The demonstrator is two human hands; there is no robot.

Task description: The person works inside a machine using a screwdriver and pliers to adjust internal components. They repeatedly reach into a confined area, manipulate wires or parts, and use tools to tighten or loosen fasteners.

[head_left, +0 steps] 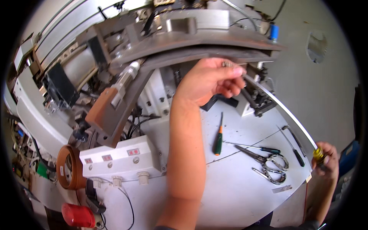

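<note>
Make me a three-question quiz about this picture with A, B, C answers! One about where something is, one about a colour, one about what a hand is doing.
1. Where are the scissors?
A. Flat on the white table
B. Hanging on the machine
C. In the left hand

2. What colour is the handle of the screwdriver lying alone near the middle of the table?
A. Blue
B. Green and orange
C. Pink

3. What is the right hand doing?
A. Lying flat and empty
B. Waving in the air
C. Gripping a yellow tool handle

Answers: 
1 A, the scissors lie on the tabletop beside other tools. 
2 B, the handle is green with an orange band. 
3 C, its fingers close round the yellow handle at the table's edge, while the left hand reaches up under the machine's metal plate.
</note>
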